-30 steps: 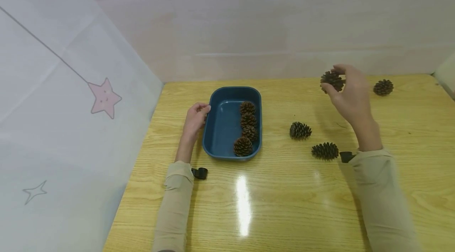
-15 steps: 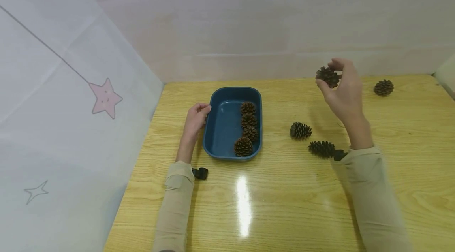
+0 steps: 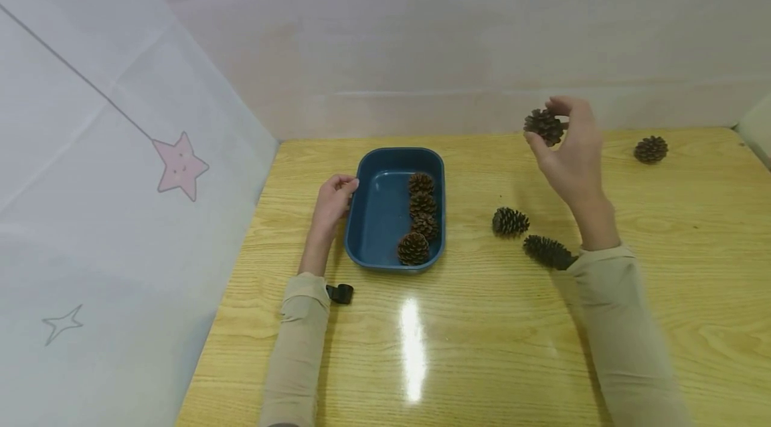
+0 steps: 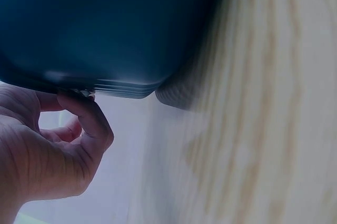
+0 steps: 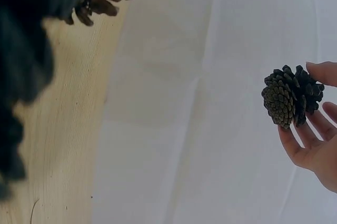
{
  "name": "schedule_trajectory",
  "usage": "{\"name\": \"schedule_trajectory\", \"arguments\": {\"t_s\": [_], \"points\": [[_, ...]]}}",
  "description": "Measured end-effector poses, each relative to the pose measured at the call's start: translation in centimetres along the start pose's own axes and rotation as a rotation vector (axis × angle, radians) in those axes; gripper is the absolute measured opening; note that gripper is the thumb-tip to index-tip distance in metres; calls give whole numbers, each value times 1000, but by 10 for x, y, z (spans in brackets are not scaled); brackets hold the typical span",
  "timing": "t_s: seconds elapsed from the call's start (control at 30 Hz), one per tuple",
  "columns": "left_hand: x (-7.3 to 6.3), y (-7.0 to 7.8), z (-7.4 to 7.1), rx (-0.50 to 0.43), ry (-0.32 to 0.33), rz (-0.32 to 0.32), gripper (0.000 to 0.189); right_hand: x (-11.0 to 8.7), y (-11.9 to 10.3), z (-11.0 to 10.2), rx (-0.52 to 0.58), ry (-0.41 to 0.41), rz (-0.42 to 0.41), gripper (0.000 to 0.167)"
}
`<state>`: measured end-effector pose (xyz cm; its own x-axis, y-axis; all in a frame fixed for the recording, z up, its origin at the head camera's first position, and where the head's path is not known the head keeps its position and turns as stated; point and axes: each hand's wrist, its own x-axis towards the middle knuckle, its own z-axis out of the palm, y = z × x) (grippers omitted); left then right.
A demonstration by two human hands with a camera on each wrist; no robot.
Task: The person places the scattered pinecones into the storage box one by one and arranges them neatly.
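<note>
My left hand [image 3: 334, 201] grips the left rim of a dark blue rectangular tub [image 3: 383, 216]; in the left wrist view, its curled fingers [image 4: 89, 118] pinch the edge of the tub [image 4: 105, 45]. Inside the tub several brown pine cones [image 3: 413, 249] stand in a column along its right wall. My right hand [image 3: 575, 156] holds another pine cone [image 3: 544, 127] between thumb and fingers, raised over the back of the table. The right wrist view shows that pine cone [image 5: 287, 97] tilted, its scaly base facing the camera.
On the wooden table [image 3: 482, 347] lie a pine cone [image 3: 510, 221] right of the tub, a longer one [image 3: 547, 251] partly behind the right sleeve, and one [image 3: 651, 149] at the back right. A pale sheet [image 3: 421, 32] hangs behind the table, another [image 3: 120, 213] at left.
My right hand has moved left and slightly up with the pine cone, and its sleeve now overlaps the longer pine cone. The left hand and tub have stayed in place.
</note>
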<state>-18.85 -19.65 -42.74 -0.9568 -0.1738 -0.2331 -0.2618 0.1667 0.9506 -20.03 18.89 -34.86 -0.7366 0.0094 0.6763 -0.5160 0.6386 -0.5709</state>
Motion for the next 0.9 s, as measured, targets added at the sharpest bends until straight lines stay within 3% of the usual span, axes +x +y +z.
{"name": "schedule_trajectory", "arguments": {"t_s": [0.27,0.9], "points": [[-1,1,0,1,-1,7,32,0,-3,8,28,33,-35,53],[-3,2,-1,-13,-1,9,33,-2,-15,22,61,-15,-54,51]]}}
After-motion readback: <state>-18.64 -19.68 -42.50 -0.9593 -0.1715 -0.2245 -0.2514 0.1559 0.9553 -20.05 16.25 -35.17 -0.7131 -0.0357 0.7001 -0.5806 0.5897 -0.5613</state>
